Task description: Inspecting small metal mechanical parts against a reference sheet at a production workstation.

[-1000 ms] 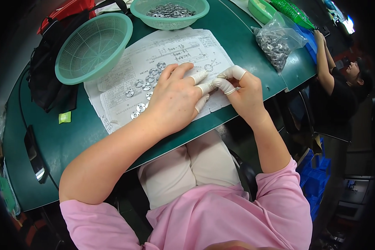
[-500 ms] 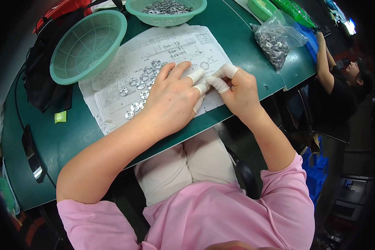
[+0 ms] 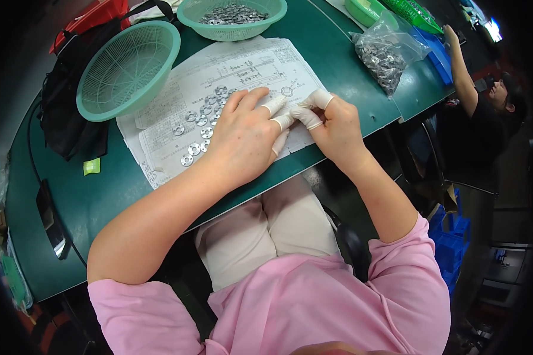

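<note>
My left hand point(image 3: 243, 133) hovers over printed drawing sheets point(image 3: 154, 139). Its thumb and index finger wear white finger cots and are drawn together, while other fingers stretch forward. Against them press the capped fingertips of my right hand point(image 3: 337, 127), closed in a pinch. Whatever lies between the fingertips is hidden. Several small round metal discs with holes point(image 3: 205, 132) lie on the paper beside my left hand, partly covered by it.
An empty green mesh basket point(image 3: 130, 71) stands at left; another basket point(image 3: 231, 32) holds metal discs. A clear bag of metal parts point(image 3: 385, 59) sits right. A small green packet point(image 3: 92, 166) and dark device point(image 3: 52, 219) lie left. A co-worker point(image 3: 477, 112) sits at right.
My hands stay pinched together in nearly the same place. The whole view has shifted slightly. The co-worker's arm at the right sits a little higher.
</note>
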The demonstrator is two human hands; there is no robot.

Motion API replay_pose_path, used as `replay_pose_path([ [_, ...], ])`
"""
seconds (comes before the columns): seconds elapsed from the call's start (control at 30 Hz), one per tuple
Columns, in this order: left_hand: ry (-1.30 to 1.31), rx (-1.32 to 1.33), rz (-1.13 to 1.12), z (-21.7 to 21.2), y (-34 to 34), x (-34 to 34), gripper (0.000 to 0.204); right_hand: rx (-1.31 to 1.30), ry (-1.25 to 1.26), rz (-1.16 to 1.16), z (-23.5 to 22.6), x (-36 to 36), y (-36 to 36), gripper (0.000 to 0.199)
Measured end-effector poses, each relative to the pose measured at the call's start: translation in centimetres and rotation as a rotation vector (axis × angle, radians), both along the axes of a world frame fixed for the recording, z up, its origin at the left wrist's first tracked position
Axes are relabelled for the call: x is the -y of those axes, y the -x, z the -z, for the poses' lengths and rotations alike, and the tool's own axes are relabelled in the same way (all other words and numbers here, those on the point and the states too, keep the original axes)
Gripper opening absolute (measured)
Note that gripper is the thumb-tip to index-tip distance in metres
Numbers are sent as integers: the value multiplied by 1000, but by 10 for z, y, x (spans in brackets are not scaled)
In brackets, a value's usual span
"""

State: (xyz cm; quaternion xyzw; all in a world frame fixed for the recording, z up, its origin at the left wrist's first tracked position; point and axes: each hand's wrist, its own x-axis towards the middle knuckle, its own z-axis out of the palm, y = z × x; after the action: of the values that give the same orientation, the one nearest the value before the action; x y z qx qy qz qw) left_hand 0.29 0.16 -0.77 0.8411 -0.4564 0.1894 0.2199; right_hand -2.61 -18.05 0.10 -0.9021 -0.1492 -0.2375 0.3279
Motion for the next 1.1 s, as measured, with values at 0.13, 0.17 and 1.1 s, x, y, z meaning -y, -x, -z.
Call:
replay_pose_path([
  [0.13,54,-68,-25,-6,0,-1,29,-159,-327,-63,6,3,-2,13],
  [0.17,76,-103,-33,-7,0,-1,32,-155,-327,-67,3,6,-2,13],
  [1.1,37,-58,-27,-8,-2,-2,28,-669,-2461,-442,-15,2,19,23],
])
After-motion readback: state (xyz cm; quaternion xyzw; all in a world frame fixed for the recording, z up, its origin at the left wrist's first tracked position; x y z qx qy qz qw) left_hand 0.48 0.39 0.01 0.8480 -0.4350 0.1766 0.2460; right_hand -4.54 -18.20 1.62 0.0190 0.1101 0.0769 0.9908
